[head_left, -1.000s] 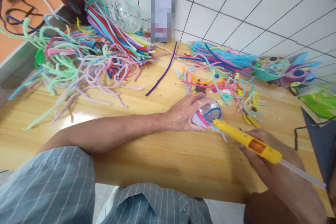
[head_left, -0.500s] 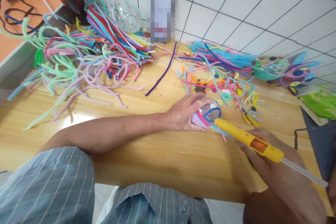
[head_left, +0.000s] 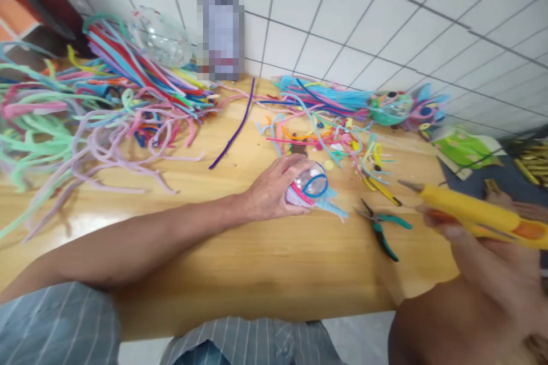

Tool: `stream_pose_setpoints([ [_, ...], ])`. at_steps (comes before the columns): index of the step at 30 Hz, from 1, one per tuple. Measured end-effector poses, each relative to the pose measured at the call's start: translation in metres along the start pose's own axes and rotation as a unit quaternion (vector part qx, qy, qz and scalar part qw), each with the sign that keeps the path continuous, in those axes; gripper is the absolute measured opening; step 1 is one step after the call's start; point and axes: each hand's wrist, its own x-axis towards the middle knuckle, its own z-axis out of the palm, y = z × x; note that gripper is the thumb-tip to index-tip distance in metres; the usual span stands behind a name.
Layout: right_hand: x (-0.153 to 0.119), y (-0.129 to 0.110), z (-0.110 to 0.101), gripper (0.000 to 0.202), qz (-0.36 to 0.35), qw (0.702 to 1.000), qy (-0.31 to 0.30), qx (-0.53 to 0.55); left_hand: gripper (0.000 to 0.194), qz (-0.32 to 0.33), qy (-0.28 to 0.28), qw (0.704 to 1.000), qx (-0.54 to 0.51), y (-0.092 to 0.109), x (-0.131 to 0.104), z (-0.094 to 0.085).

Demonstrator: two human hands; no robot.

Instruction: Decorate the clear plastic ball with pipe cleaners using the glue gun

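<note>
My left hand is wrapped around a clear plastic ball resting on the wooden table. Blue, pink and lilac pipe cleaners run over the ball, and a light blue fringe sticks out at its right. Off to the right, my right hand grips a yellow hot glue gun, slightly blurred, its nozzle pointing left and apart from the ball. Between the two lie pliers with teal and black handles, jaws toward the ball.
Loose pipe cleaners cover the table's left side, beside a transparent ball. A purple pipe cleaner lies mid-table. Light blue bundles and a decorated ball line the tiled wall. At the right is a green packet.
My right hand has drawn the glue gun away from the ball to the right, uncovering the pliers. My left hand still holds the ball. The camera view has shifted right.
</note>
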Motion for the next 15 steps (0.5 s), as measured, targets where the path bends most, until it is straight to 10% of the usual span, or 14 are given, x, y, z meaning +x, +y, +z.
stream_pose_setpoints([
  [7,0.032,0.086,-0.004,0.025,0.225,0.963,0.144,-0.029,0.113,-0.023,-0.003,1.000,0.021,0.001,-0.002,-0.002],
  [15,0.031,0.147,0.011,0.023,0.293,0.938,0.097,-0.159,0.114,-0.026,0.005,0.999,0.031,-0.001,-0.003,0.000],
])
